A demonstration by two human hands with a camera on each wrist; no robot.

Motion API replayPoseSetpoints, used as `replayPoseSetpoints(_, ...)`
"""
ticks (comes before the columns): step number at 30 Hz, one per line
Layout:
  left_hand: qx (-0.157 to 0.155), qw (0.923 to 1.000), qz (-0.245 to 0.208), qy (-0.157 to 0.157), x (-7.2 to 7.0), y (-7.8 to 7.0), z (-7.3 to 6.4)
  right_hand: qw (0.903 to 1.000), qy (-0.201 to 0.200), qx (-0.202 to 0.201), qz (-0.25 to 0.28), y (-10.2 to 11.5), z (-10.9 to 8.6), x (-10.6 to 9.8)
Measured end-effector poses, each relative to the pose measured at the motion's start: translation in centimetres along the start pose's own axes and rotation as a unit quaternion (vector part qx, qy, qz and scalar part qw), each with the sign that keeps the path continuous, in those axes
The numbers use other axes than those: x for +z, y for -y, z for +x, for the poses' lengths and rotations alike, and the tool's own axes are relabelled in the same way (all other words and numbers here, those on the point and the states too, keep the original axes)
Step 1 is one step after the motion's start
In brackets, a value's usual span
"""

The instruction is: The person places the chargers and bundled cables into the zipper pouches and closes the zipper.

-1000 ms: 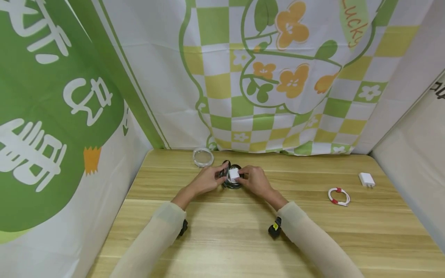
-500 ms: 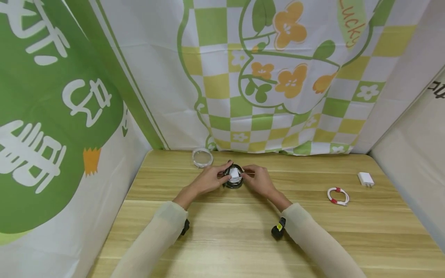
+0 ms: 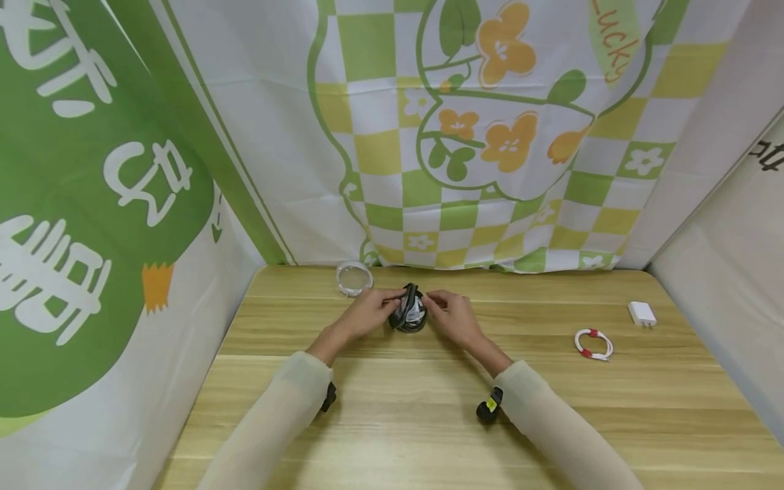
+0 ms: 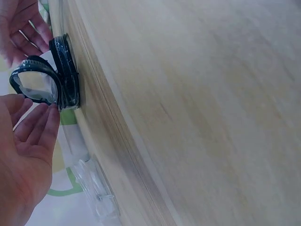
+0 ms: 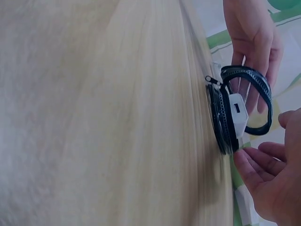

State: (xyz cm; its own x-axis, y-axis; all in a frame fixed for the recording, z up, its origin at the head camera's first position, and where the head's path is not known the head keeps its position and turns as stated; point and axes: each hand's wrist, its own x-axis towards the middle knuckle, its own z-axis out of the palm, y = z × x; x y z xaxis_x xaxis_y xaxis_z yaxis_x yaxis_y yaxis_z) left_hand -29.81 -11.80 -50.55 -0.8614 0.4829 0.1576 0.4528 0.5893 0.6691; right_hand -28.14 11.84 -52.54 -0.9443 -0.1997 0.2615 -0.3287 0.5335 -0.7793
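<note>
A small round black-rimmed zip case [image 3: 407,318] with clear faces stands between both hands at the back of the table. Its lid [image 5: 263,89] is partly raised, and a white charger block [image 5: 238,114] sits inside the base. My left hand [image 3: 363,314] holds the lid's edge between thumb and fingers. Fingertips of my right hand [image 3: 454,316] touch the side of the base, its fingers loosely bent and the thumb apart from the lid. A zip pull [image 5: 210,79] sticks out near the hinge in the right wrist view.
A clear coiled cable [image 3: 354,279] lies at the back left, near the patterned curtain [image 3: 429,235]. To the right are a white cable coil with red ties [image 3: 593,345] and a white plug adapter [image 3: 642,314]. The wooden table [image 3: 404,422] ends at the curtain.
The lid, held back on the left earlier, has swung over toward the base and now covers the white charger block in the head view. My right hand's fingers have drawn away from that block.
</note>
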Motion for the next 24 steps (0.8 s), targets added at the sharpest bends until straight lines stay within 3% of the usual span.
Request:
replayPoseSetpoints(13,-0.002,0.9986,0.046,0.028,0.5,0.5,1.5,0.9979,-0.005,0.057,-0.031,1.0,-0.6,0.8)
replayPoseSetpoints(24,0.010,0.9982,0.044,0.039,0.7,0.4,2.2,0.9978,-0.012,0.045,-0.047,0.9,-0.7,1.5)
